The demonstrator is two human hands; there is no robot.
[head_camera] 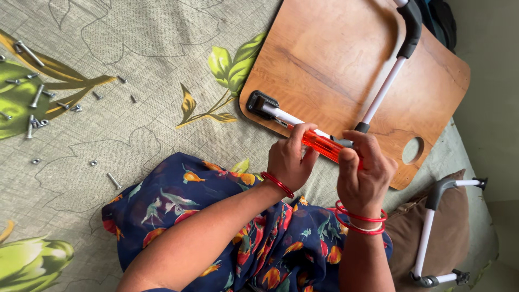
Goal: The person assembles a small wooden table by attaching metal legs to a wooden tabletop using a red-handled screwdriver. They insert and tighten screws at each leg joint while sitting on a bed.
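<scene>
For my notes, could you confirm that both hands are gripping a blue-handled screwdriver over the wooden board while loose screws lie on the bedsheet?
Not quite: the head view shows the screwdriver handle is orange-red, not blue. The left hand and right hand both grip it over the wooden board, with loose screws on the bedsheet.

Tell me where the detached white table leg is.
In the head view, the detached white leg lies at the lower right on a brown cushion, right of the person's right hand and below the wooden tabletop.

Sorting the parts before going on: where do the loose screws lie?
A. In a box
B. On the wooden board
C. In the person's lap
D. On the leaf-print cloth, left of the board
D: the screws lie scattered on the cloth, left of the board.
</scene>
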